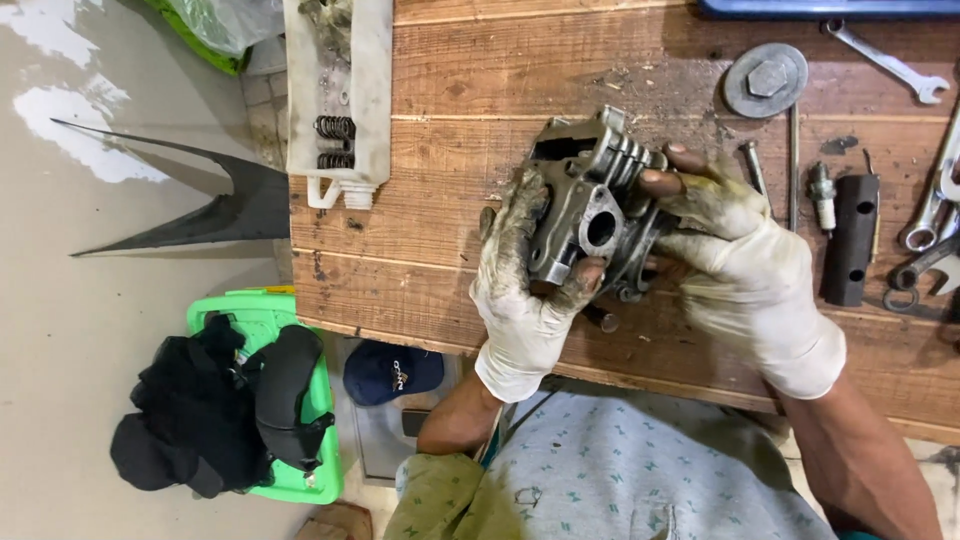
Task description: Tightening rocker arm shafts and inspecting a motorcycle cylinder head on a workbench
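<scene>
A grey metal engine cylinder head (590,200), with cooling fins and a round port, is held above the wooden workbench (450,190). My left hand (522,290), in a dirty white glove, grips its lower left side with the thumb under the port. On the finned right side my right hand (745,265) holds it too, gloved, with bare fingertips showing through torn glove ends. Both hands lift the part just clear of the boards.
A cut white plastic jug (338,90) holding valve springs lies at the bench's left end. A large washer with bolt (765,78), spanners (890,65), a spark plug (821,190) and a black socket tube (850,240) lie at right. A green stool (262,400) with black cloth stands on the floor.
</scene>
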